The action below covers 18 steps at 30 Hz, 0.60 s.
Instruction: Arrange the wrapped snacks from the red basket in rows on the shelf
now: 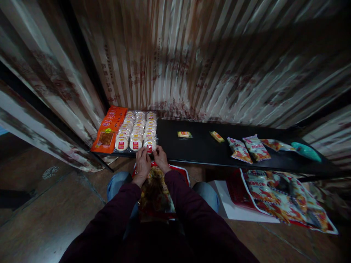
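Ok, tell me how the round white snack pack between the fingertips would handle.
The snack pack probably feels slippery, given its glossy clear wrapper. The pale disc inside looks biscuit-like, so it may be light and brittle. Pushed back, it would likely disturb the packs close behind.

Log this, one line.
left hand: at front-right cracker pack, left side; right hand: same pack, right side; orange snack bags: left end, shelf
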### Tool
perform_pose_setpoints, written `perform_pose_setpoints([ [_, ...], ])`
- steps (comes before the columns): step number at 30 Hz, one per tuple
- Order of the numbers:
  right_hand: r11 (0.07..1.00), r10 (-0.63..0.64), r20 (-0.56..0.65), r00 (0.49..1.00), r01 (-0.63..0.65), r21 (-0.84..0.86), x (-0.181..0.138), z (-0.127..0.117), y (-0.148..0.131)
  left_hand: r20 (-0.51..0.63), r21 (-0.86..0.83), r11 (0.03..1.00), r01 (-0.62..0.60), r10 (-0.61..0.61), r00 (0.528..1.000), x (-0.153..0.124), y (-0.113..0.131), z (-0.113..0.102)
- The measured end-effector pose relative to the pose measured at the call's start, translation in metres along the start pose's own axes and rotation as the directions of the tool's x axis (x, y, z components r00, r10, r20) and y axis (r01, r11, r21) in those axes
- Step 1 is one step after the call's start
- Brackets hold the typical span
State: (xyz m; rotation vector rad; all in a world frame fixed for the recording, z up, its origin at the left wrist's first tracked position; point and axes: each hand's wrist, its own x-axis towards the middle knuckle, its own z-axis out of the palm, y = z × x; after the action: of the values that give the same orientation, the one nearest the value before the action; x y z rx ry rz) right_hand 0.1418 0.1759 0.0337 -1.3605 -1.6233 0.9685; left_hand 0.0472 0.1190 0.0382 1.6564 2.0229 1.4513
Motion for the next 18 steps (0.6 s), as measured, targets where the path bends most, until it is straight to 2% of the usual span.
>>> perform_pose_setpoints([
  [4, 0.989, -0.023, 0.02, 1.0, 0.025, -0.145, 0.0, -0.003, -0.004, 0.093, 0.087, 0.988, -0.128, 0.119, 0.988, -0.002, -0.006, 0.004],
  [10, 0.919, -0.083, -0.061, 0.995, 0.053, -0.39, -0.004, -0.008, -0.007, 0.165, 0.164, 0.966, -0.201, 0.174, 0.971, -0.003, -0.014, 0.01],
  [15, 0.917, -0.111, -0.011, 0.994, 0.098, -0.386, -0.001, -0.008, -0.005, 0.18, 0.178, 0.959, -0.22, 0.188, 0.965, -0.003, -0.016, 0.01],
  [18, 0.916, -0.169, 0.011, 0.986, 0.161, -0.367, 0.002, -0.007, -0.005, 0.18, 0.168, 0.963, -0.209, 0.178, 0.967, -0.002, -0.017, 0.011],
])
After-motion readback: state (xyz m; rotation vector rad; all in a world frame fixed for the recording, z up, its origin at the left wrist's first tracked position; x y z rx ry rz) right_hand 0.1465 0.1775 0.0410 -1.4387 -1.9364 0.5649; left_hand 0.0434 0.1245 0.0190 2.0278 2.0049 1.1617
